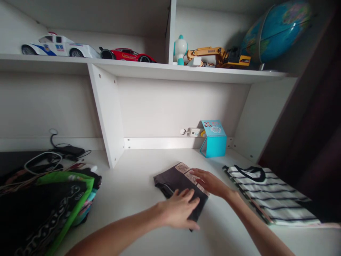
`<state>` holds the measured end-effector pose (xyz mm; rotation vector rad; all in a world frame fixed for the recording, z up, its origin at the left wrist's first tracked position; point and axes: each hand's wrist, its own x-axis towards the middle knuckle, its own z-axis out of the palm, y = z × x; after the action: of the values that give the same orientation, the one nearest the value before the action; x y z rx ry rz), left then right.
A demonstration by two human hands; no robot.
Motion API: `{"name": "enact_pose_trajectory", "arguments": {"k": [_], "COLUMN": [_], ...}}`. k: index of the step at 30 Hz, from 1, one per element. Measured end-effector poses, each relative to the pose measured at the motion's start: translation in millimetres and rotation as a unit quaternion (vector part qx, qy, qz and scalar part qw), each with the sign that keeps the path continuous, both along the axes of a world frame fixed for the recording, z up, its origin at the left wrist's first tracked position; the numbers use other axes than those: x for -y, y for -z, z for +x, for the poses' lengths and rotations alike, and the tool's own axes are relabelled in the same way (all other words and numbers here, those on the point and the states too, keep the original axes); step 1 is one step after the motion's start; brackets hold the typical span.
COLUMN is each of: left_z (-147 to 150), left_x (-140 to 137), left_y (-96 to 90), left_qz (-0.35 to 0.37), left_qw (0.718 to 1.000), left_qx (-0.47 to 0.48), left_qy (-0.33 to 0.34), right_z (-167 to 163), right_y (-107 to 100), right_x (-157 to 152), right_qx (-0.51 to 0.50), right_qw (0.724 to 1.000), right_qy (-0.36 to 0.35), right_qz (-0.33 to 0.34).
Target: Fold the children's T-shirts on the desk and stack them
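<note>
one dark folded cloth (172, 178): on the white desk (130, 188), left of the striped shirt (274, 195).
left hand (179, 209): palm down on the dark part, fingers spread apart, not clamped on anything.
right hand (210, 182): at the pale picture strip (183, 167), fingers nearly together, lying flat, not gripping.
feel: it looks light, soft and floppy, not a thing that breaks.
good hold: the folded edges look best, both hands, gently.

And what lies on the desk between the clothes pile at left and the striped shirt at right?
In the head view, a dark garment lies between them, the left hand spread on it, the right hand over its patterned strip.
</note>
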<state>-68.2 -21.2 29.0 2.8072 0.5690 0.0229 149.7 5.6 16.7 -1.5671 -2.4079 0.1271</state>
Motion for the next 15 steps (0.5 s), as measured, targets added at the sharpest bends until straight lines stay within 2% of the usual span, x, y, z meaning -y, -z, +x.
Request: {"name": "enact_pose_trajectory", "arguments": {"k": [3,6,9,11,13,15], "left_z": [9,0,-16,-23,-23,-18], "left_x": [11,-1,-27,-44,-55,-59], "left_y": [17.9,20.8,16.6,16.1,19.8,27.1], "left_qz": [0.013,0.033,0.063,0.086,0.099,0.085], "left_qw": [1.000,0.999,0.995,0.988,0.979,0.975], "left_qx": [0.014,0.027,0.023,0.012,0.020,0.038], "left_qy": [0.024,-0.018,-0.079,-0.130,-0.178,-0.203], "right_z": [2,-2,-16,-26,-32,-30], "right_y": [33,51,52,44,36,32], "right_x": [-4,22,64,87,98,92], "right_qx": [0.037,0.067,0.080,0.060,0.019,-0.012], "right_qw": [0.999,0.993,0.987,0.992,0.997,0.997], "right_qy": [0.029,0.097,0.138,0.107,0.067,0.072], "right_qz": [-0.008,0.013,0.029,0.021,0.014,0.035]}}
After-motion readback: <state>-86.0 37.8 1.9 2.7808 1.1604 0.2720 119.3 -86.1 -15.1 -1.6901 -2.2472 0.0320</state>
